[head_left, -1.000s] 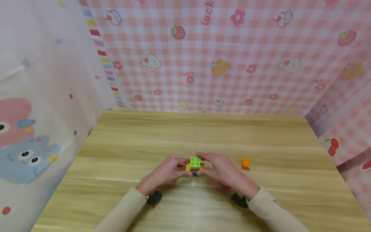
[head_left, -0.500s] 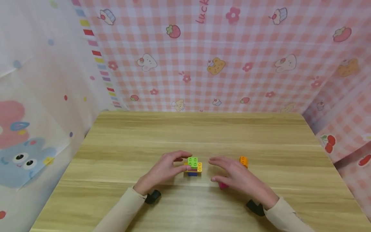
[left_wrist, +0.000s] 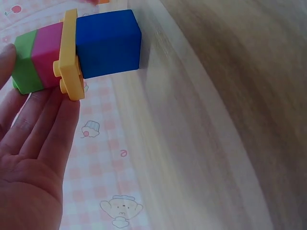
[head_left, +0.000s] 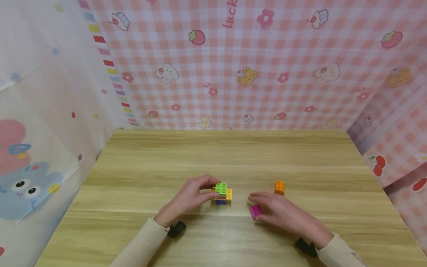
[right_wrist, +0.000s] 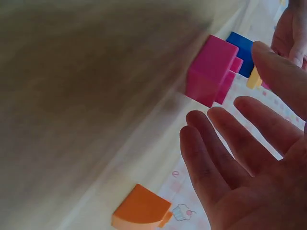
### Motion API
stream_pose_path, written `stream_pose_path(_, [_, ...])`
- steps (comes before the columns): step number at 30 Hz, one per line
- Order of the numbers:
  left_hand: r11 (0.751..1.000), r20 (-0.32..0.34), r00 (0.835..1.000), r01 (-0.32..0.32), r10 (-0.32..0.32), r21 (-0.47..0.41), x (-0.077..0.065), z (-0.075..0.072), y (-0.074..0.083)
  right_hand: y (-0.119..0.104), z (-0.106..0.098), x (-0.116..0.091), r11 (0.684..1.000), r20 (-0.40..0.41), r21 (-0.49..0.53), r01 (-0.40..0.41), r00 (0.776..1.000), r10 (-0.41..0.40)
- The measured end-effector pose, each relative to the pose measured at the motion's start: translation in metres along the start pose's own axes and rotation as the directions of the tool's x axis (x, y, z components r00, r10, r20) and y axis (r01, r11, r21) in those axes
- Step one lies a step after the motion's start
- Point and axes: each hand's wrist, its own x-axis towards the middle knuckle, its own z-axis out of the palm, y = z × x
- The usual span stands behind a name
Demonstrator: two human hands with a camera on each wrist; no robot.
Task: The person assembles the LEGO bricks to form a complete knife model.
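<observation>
My left hand (head_left: 191, 196) pinches a small stack of toy building bricks by its upper part, thumb in front and fingers behind. From the bottom, the stack has a blue brick (left_wrist: 109, 44), a yellow plate (left_wrist: 71, 52), a pink brick (left_wrist: 46, 43) and a lime-green brick (head_left: 221, 188) on top. Right of the stack, my right hand (head_left: 283, 211) hovers with spread fingers over a separate magenta brick (head_left: 255, 211). The right wrist view shows a gap between those fingers and the magenta brick (right_wrist: 212, 69).
An orange brick (head_left: 279, 187) with a curved side lies just beyond my right hand. All of it rests on a wood-grain table (head_left: 220, 155). A pink checked cloth (head_left: 213, 55) hangs behind the far edge, and a white printed cloth (head_left: 43, 111) hangs at the left.
The right hand has let go of the stack and moved right and nearer, to the magenta brick, its fingers spreading. The left hand has stayed at the stack.
</observation>
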Motion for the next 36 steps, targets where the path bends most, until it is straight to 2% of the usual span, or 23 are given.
stream_pose_path(5, [1.000, -0.011, 1.000, -0.008, 0.008, 0.018, 0.000, 0.001, 0.000, 0.005, 0.003, -0.004, 0.997, -0.033, -0.052, 0.065, 0.997, -0.066])
stream_pose_path(12, [1.000, -0.014, 1.000, -0.021, 0.021, 0.004, 0.001, 0.005, -0.001, 0.007, 0.005, -0.003, 0.997, -0.013, -0.060, 0.052, 0.999, -0.053])
stream_pose_path(22, [0.999, -0.024, 1.000, 0.012, -0.012, -0.032, 0.000, 0.004, 0.002, 0.003, -0.004, -0.005, 0.997, -0.105, -0.070, 0.018, 0.994, -0.026])
stream_pose_path(30, [1.000, -0.036, 0.999, 0.014, -0.015, -0.021, 0.000, 0.004, 0.003, 0.000, -0.019, -0.008, 0.993, -0.255, -0.084, 0.080, 0.962, -0.099])
stream_pose_path(36, [0.999, -0.043, 0.999, 0.028, -0.030, -0.036, -0.003, 0.004, 0.002, -0.008, -0.023, -0.005, 0.995, -0.326, -0.042, 0.089, 0.940, -0.098])
